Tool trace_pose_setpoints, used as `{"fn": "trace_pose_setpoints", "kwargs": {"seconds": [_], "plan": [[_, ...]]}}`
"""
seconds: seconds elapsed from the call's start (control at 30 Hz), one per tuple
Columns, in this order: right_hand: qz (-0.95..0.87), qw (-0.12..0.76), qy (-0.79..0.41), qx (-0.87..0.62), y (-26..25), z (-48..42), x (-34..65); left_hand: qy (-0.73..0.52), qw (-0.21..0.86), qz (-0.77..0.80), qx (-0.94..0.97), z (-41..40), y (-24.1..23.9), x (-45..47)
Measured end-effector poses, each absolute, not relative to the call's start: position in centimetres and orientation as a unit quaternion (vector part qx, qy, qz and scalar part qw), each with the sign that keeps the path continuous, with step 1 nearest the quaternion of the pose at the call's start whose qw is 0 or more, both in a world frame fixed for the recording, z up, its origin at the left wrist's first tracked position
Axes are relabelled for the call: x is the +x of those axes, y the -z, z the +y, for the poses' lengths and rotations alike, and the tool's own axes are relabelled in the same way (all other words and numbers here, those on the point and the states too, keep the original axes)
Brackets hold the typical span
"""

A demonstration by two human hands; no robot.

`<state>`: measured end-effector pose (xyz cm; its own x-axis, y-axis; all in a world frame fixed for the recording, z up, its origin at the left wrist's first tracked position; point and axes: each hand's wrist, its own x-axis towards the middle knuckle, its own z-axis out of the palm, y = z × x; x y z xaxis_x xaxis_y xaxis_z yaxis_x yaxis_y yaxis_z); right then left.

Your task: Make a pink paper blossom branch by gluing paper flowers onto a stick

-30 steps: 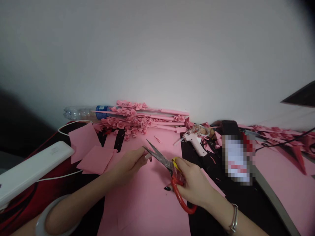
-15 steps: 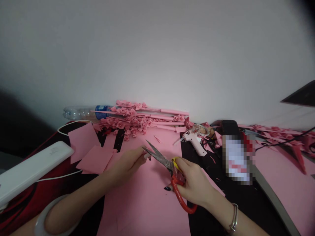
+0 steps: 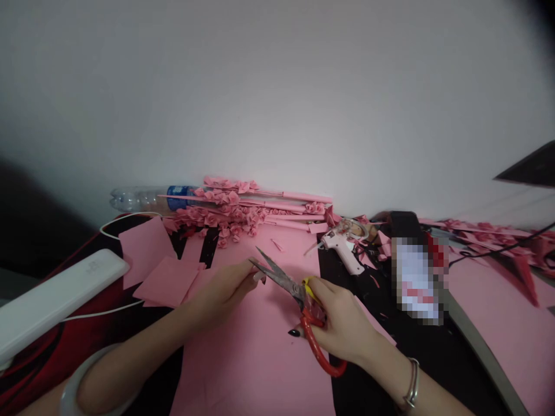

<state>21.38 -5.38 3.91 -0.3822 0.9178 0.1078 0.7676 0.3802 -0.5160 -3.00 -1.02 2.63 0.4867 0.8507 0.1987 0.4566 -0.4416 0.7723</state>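
Note:
My right hand [image 3: 342, 318] is wrapped round the handles of a pair of scissors [image 3: 281, 281], red with a yellow part at the upper loop. The blades are slightly apart and point up and left. Their tips are right by the fingers of my left hand [image 3: 228, 289], which are pinched together; whatever they hold is hidden or too small to make out. Under both hands lies a large pink paper sheet [image 3: 255, 358]. A small pointed pink paper piece [image 3: 278, 245] rests beyond the scissors.
Pink paper flowers on stems [image 3: 234, 216] lie along the wall beside a plastic bottle [image 3: 139, 199]. A glue gun [image 3: 344, 251] lies behind my right hand. Square pink papers [image 3: 169, 281] and a white power strip-like device [image 3: 60, 294] are at left, a blurred-out phone-like object [image 3: 418, 283] at right.

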Motion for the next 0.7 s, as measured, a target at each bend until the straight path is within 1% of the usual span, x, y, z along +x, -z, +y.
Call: {"fn": "trace_pose_setpoints", "kwargs": {"seconds": [0.23, 0.4, 0.7], "plan": [[-0.810, 0.193, -0.196, -0.518, -3.8, -5.4, 21.5, -0.315, 0.326, 0.396, 0.799, -1.0, -2.4, -3.1], [-0.811, 0.195, -0.191, -0.517, -3.9, -5.4, 21.5, -0.327, 0.342, 0.386, 0.792, -1.0, -2.0, -3.1], [-0.814, 0.186, -0.187, -0.517, -4.2, -5.4, 21.4, -0.300, 0.340, 0.405, 0.794, -1.1, -3.1, -2.9]]}}
